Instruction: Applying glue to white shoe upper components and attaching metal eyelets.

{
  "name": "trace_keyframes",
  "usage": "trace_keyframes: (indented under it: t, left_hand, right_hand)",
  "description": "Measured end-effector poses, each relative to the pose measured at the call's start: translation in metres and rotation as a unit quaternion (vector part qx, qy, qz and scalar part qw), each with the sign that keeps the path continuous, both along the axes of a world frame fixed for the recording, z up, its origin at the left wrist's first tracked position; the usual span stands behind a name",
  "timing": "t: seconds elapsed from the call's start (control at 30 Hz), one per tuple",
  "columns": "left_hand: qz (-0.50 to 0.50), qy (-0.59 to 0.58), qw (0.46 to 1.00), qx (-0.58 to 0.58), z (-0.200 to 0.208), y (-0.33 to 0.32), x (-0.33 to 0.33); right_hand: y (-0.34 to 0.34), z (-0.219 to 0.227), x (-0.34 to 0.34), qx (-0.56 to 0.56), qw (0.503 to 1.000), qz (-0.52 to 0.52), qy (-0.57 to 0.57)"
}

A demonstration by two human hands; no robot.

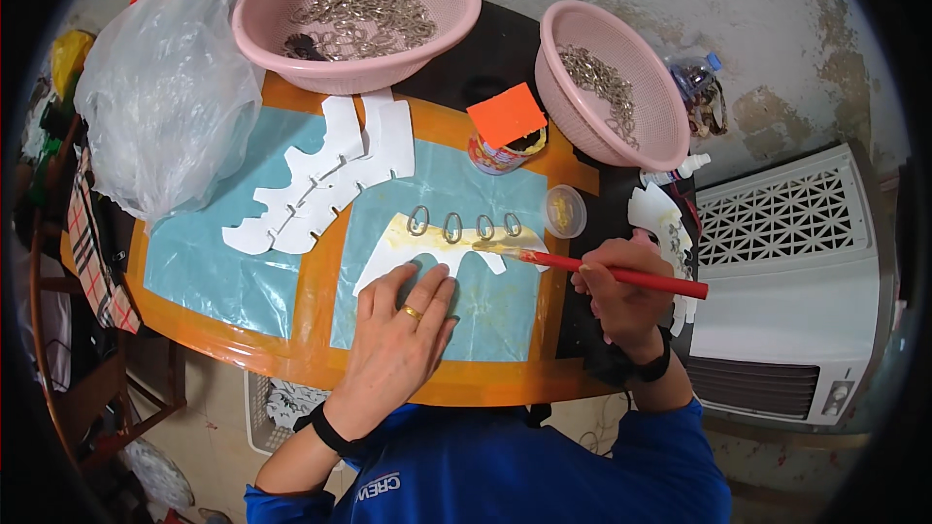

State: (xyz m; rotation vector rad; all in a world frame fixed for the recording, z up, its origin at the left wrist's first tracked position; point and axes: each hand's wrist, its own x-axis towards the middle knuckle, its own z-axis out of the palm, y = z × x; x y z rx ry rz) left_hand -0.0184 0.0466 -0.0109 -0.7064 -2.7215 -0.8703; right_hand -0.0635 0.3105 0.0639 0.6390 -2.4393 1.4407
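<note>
My left hand [400, 344] lies flat on the lower edge of a white cut-out piece [393, 254], fingers stretched out. A yellowish smear runs along the upper part of that piece, and several oval metal rings [452, 227] sit in a row along its top edge. In my right hand [626, 299] is a paintbrush [650, 279] with a red handle, held in a pinch. Its yellowed tip rests on or just over the smear, below the rings. A small round clear tub [564, 212] with yellowish contents stands right of the piece.
Other notched white pieces [325, 180] lie at upper left. Two pink baskets [359, 66] [597, 131] hold metal rings at the back. Between them stands a can [497, 157] topped by an orange card [507, 115]. A plastic bag [170, 97] bulges at left; a white appliance [786, 301] stands right.
</note>
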Motion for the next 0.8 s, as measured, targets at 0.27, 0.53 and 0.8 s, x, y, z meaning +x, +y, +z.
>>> trace_keyframes:
  t: [0.27, 0.53, 0.8]
  left_hand:
    - [0.0, 0.002, 1.0, 0.002, -0.001, 0.0, 0.0]
    - [-0.001, 0.0, 1.0, 0.003, -0.001, 0.0, 0.0]
    - [0.001, -0.003, 1.0, 0.0, 0.0, 0.001, 0.0]
  right_hand:
    - [0.004, -0.003, -0.002, -0.023, 0.999, -0.005, -0.044]
    - [0.023, -0.006, 0.002, -0.028, 0.999, -0.04, -0.022]
    - [0.008, 0.001, 0.003, -0.061, 0.998, -0.009, -0.026]
